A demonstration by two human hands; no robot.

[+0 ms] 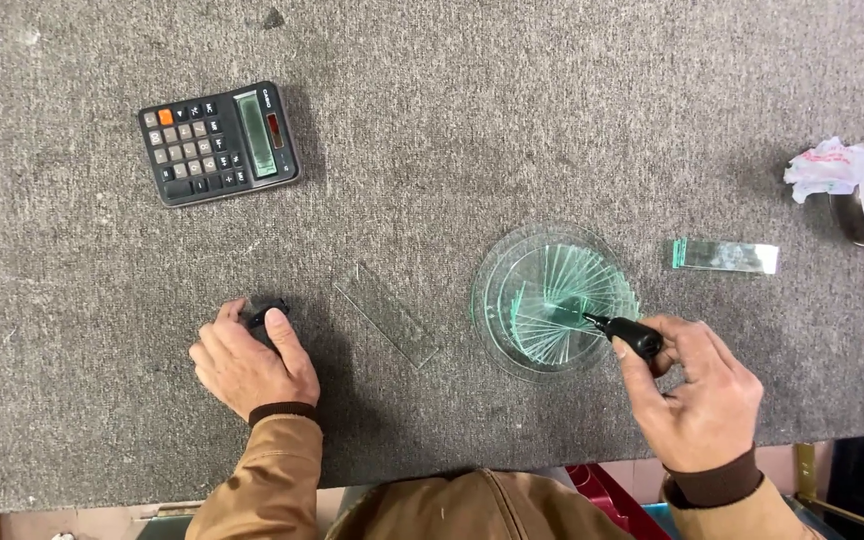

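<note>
My right hand (697, 390) grips a small black tool (627, 334) whose tip rests on several thin glass strips (562, 300) fanned out on a round glass disc (487, 295). My left hand (249, 362) lies on the grey felt table with fingers curled around a small black object (262, 312) under the thumb. A clear rectangular glass strip (387, 313) lies flat between the two hands, touched by neither.
A black calculator (218, 143) sits at the far left. A short stack of glass strips (725, 256) lies right of the disc. A crumpled white cloth over a dark tool (837, 180) is at the right edge. The table's front edge (432, 480) runs near my body.
</note>
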